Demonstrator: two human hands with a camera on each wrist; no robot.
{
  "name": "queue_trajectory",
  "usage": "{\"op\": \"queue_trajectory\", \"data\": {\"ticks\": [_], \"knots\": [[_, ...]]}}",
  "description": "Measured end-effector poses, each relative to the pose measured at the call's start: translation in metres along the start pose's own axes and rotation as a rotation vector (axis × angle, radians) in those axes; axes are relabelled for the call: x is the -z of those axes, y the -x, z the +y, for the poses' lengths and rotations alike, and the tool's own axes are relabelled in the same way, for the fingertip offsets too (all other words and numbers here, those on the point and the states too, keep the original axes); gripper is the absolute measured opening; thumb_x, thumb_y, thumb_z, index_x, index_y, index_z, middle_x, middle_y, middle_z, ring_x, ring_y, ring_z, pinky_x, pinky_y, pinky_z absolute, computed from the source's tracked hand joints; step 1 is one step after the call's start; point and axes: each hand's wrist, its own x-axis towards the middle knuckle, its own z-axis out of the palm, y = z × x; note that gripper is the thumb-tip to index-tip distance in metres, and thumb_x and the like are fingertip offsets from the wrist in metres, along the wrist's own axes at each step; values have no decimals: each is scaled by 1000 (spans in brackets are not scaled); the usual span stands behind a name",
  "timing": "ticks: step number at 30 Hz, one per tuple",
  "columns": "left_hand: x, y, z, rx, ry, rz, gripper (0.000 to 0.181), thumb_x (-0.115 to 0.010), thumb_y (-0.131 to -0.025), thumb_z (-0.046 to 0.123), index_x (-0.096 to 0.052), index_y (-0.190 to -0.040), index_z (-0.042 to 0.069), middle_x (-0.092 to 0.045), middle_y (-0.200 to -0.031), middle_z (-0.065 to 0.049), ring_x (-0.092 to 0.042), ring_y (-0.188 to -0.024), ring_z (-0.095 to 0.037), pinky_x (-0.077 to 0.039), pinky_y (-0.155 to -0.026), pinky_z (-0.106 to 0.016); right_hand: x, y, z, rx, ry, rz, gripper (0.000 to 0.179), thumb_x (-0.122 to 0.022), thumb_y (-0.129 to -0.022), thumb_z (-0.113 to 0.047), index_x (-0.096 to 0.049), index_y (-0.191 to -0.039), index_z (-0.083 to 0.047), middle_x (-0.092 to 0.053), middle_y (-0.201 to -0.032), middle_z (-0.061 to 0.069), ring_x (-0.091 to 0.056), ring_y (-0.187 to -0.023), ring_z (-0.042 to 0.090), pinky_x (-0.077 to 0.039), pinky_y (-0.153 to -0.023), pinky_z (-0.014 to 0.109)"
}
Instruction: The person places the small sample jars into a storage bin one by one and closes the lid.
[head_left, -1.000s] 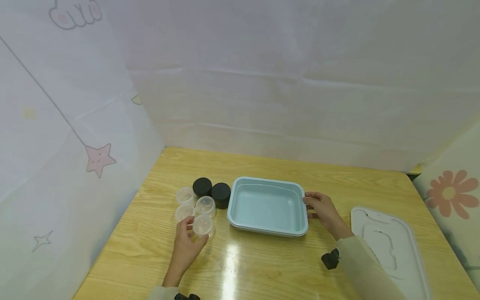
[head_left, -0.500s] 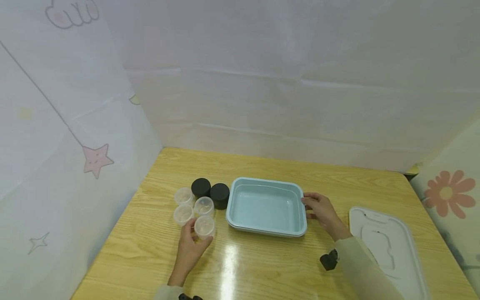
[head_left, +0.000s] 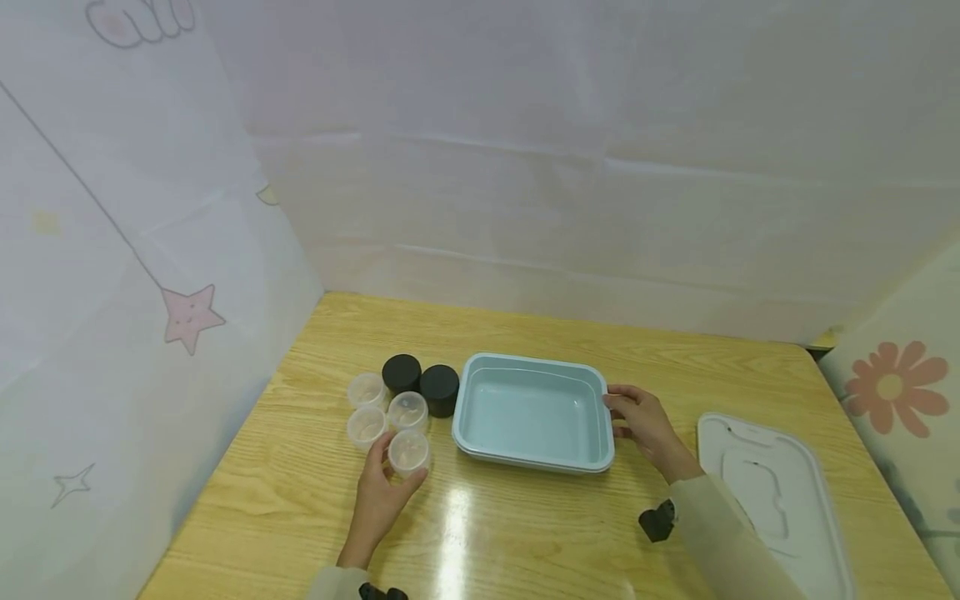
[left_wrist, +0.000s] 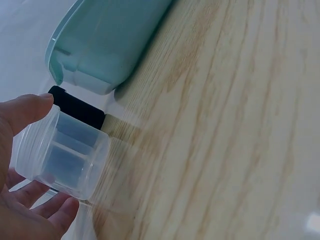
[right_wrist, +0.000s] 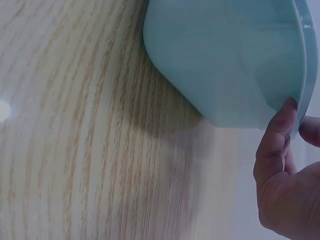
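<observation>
My left hand (head_left: 381,492) holds a clear plastic jar (head_left: 409,452) without a lid, its thumb at the threaded rim and its fingers along the other side, as the left wrist view shows. Behind it stand three more clear jars (head_left: 367,390), close together. A light blue rectangular tub (head_left: 532,417) sits right of them; nothing lies inside it. At the tub's right end my right hand (head_left: 643,423) pinches the rim; in the right wrist view its fingers (right_wrist: 277,135) lie under the lip, the thumb on the other side.
Two black round cylinders (head_left: 439,390) stand between the clear jars and the tub. A white moulded lid (head_left: 772,492) lies at the right of the wooden table (head_left: 540,542), partly behind the right sleeve. Printed cloth (head_left: 480,217) hangs around the table.
The left hand's fingers have come closer around the front jar, which has shifted slightly right. The right hand has stayed at the tub's rim.
</observation>
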Motion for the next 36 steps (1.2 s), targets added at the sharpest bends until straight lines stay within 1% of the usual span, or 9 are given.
{"op": "queue_trajectory", "data": {"ticks": [5, 10, 13, 17, 21, 27, 31, 36], "knots": [[0, 0, 0, -21, -18, 25, 71, -78, -78, 12, -41, -136, -1, -51, -131, -20, -51, -117, -36, -46, -91, -48, -1, 0, 0, 24, -1, -6, 48, -51, -99, -21, -39, -138, 3, -61, -109, 3, -58, -85, 7, -54, -71, 26], [1, 1, 3, -29, -45, 51, 69, -79, -77, 12, -43, -135, 0, -53, -129, -18, -53, -112, -32, -47, -88, -42, -1, 0, 0, 27, -5, -9, 48, -50, -99, -21, -38, -138, 4, -60, -112, 5, -58, -86, 7, -54, -71, 26], [3, 1, 6, -36, -54, 49, 69, -78, -78, 12, -42, -135, -1, -53, -128, -19, -53, -112, -33, -48, -88, -42, 0, 1, 0, 23, -10, -11, 47, -50, -99, -21, -38, -138, 3, -61, -112, 5, -58, -86, 7, -54, -71, 25], [6, 1, 13, -41, -48, 41, 69, -77, -79, 12, -41, -135, -2, -53, -129, -20, -53, -113, -33, -48, -91, -45, 1, 1, -1, 18, -16, -10, 48, -51, -99, -22, -38, -137, 3, -61, -109, 2, -58, -86, 7, -54, -71, 25], [8, 2, 22, -49, -35, 37, 68, -76, -79, 13, -41, -136, -1, -53, -128, -19, -52, -112, -30, -48, -92, -44, 1, 1, -1, 23, -12, -9, 48, -51, -99, -22, -38, -138, 3, -61, -108, 1, -57, -86, 8, -54, -71, 26], [10, 2, 32, -91, -13, 32, 67, -76, -80, 14, -42, -137, 0, -54, -126, -18, -51, -111, -27, -47, -91, -40, 1, 0, 0, 31, -16, -14, 48, -51, -99, -21, -38, -138, 3, -61, -108, 2, -57, -86, 8, -54, -71, 26], [12, 1, 38, -113, -25, 25, 66, -75, -81, 15, -43, -137, 0, -53, -127, -17, -51, -110, -27, -47, -90, -40, 1, 0, 0, 35, -21, -15, 47, -50, -99, -20, -38, -138, 4, -61, -109, 3, -58, -87, 8, -54, -71, 26], [14, -1, 45, -98, -43, 21, 66, -74, -81, 14, -42, -137, 0, -53, -127, -18, -51, -111, -28, -46, -88, -42, 0, 1, 0, 33, -26, -14, 47, -50, -99, -20, -38, -137, 4, -61, -110, 3, -58, -87, 8, -54, -71, 26]]}}
